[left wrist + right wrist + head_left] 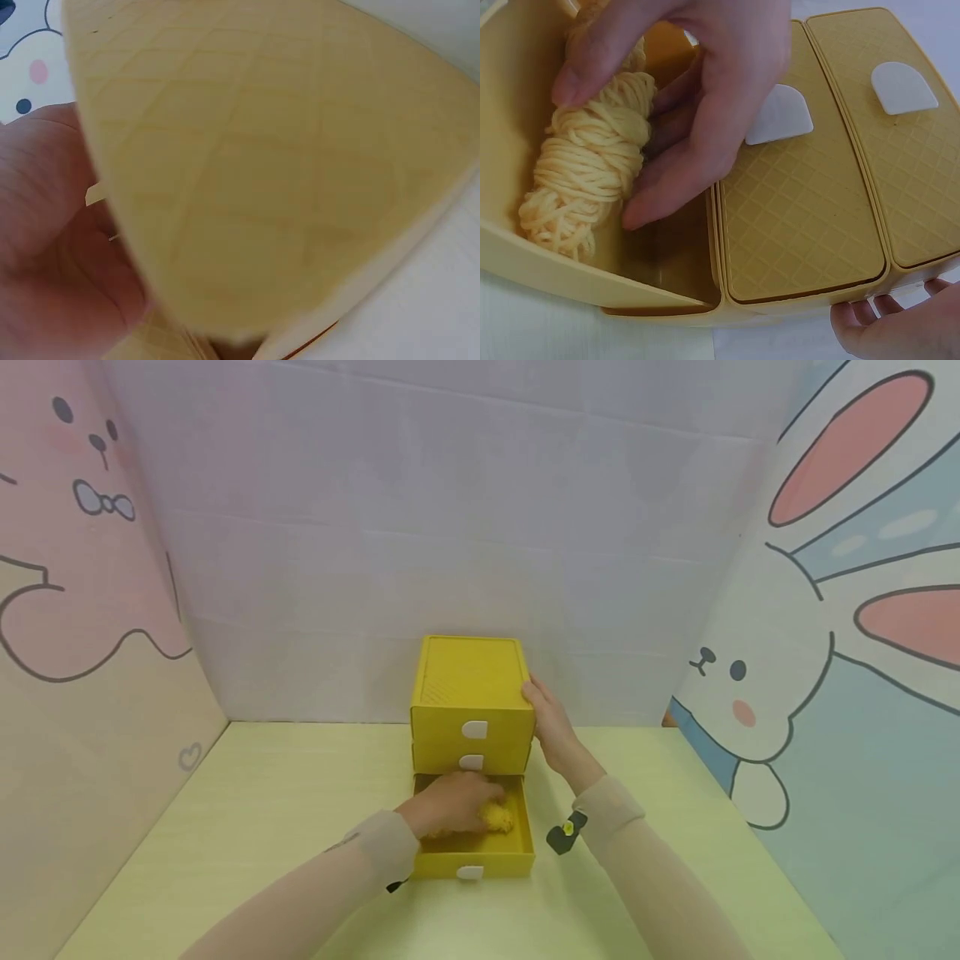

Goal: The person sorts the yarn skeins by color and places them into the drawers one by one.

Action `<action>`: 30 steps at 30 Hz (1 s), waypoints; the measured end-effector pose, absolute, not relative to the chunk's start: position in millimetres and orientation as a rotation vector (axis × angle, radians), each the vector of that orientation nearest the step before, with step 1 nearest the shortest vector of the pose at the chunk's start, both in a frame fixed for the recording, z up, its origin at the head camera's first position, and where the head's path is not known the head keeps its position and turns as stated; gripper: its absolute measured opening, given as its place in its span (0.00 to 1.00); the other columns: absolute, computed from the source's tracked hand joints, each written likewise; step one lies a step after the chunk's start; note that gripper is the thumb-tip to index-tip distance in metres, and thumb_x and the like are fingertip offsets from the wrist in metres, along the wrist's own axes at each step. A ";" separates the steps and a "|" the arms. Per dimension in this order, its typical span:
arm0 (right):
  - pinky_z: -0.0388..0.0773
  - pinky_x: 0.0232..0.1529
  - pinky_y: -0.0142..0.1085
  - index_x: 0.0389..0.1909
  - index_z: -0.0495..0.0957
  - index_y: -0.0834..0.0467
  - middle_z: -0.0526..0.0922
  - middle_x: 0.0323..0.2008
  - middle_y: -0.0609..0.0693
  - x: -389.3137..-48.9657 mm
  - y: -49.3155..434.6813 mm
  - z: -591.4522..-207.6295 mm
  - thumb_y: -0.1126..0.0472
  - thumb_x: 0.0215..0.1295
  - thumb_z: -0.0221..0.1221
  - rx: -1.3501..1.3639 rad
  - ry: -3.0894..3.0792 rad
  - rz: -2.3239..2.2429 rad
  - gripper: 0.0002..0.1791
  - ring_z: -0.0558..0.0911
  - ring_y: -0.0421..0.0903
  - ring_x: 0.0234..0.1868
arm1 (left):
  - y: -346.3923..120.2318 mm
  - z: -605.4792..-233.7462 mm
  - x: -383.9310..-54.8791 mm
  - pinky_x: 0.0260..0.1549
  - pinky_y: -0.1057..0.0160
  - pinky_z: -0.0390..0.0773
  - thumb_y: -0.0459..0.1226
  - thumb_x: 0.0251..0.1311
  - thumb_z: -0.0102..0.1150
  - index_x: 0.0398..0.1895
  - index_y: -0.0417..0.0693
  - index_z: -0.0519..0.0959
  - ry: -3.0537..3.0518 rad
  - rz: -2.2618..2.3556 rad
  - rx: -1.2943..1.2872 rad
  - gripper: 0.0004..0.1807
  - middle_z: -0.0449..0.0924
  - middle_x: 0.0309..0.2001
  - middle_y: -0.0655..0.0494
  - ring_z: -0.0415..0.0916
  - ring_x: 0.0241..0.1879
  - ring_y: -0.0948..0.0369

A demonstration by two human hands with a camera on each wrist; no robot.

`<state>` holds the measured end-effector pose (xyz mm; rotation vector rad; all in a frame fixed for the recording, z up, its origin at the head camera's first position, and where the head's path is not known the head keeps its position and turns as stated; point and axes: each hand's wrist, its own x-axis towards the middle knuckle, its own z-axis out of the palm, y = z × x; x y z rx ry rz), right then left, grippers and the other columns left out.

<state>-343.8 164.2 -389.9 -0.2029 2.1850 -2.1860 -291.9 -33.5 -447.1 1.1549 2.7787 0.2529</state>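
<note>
A yellow three-drawer box stands with its bottom drawer pulled out. My left hand reaches into that drawer and holds a wound bundle of yellow yarn. In the right wrist view its thumb lies over the yarn, with the other fingers round the far side. More yarn shows behind the thumb. My right hand rests against the box's right side, fingertips at the top edge. The left wrist view shows this hand beside the large patterned side panel.
The upper two drawers, each with a white tab, are closed. The box stands on a pale table close to a white back wall. Cartoon-printed side walls flank the table.
</note>
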 end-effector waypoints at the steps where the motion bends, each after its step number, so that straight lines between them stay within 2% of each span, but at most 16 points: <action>1: 0.59 0.81 0.57 0.87 0.51 0.43 0.58 0.84 0.49 -343.9 164.3 -390.1 0.43 0.86 0.46 -0.205 2.183 -2.189 0.35 0.63 0.54 0.80 | -35.0 -444.9 -291.0 0.56 0.59 0.83 0.42 0.62 0.78 0.60 0.59 0.85 2.783 0.248 1.165 0.22 0.85 0.51 0.62 0.80 0.48 0.61; 5: 0.59 0.80 0.58 0.87 0.50 0.43 0.58 0.84 0.49 -343.5 163.8 -390.5 0.43 0.86 0.45 -0.219 2.187 -2.184 0.35 0.63 0.54 0.80 | -43.1 -437.5 -288.2 0.59 0.57 0.82 0.42 0.61 0.78 0.62 0.59 0.85 2.796 0.264 1.188 0.25 0.85 0.55 0.63 0.81 0.53 0.60; 9: 0.60 0.80 0.57 0.87 0.50 0.44 0.57 0.84 0.49 -343.4 162.7 -390.9 0.44 0.86 0.45 -0.228 2.184 -2.180 0.35 0.64 0.54 0.80 | -54.6 -430.0 -285.1 0.60 0.55 0.82 0.41 0.62 0.78 0.64 0.55 0.84 2.793 0.358 1.177 0.26 0.84 0.59 0.59 0.81 0.57 0.57; 17: 0.58 0.81 0.58 0.87 0.50 0.46 0.57 0.84 0.50 -343.4 162.1 -390.6 0.44 0.86 0.45 -0.224 2.188 -2.184 0.35 0.63 0.54 0.81 | -77.8 -412.2 -274.0 0.64 0.48 0.80 0.41 0.66 0.72 0.65 0.50 0.83 2.764 0.546 1.130 0.24 0.84 0.63 0.57 0.79 0.64 0.53; 20: 0.57 0.81 0.59 0.87 0.49 0.46 0.57 0.84 0.51 -342.9 162.2 -390.1 0.44 0.87 0.45 -0.227 2.191 -2.180 0.35 0.62 0.55 0.81 | -85.2 -409.7 -269.3 0.65 0.47 0.79 0.40 0.68 0.70 0.64 0.47 0.84 2.751 0.637 1.157 0.22 0.84 0.62 0.55 0.79 0.64 0.52; 25: 0.58 0.81 0.57 0.87 0.49 0.45 0.56 0.84 0.50 -344.0 162.5 -390.7 0.44 0.86 0.45 -0.210 2.184 -2.179 0.35 0.62 0.54 0.81 | -94.0 -413.5 -262.0 0.59 0.47 0.83 0.41 0.71 0.68 0.63 0.43 0.83 2.712 0.778 1.205 0.21 0.85 0.60 0.51 0.82 0.59 0.50; 30: 0.58 0.81 0.58 0.88 0.47 0.45 0.55 0.84 0.50 -344.4 164.5 -390.7 0.44 0.87 0.45 -0.229 2.174 -2.182 0.36 0.62 0.55 0.81 | -97.7 -422.2 -252.5 0.49 0.59 0.86 0.44 0.74 0.65 0.64 0.43 0.82 2.567 0.979 1.147 0.22 0.85 0.60 0.49 0.85 0.53 0.51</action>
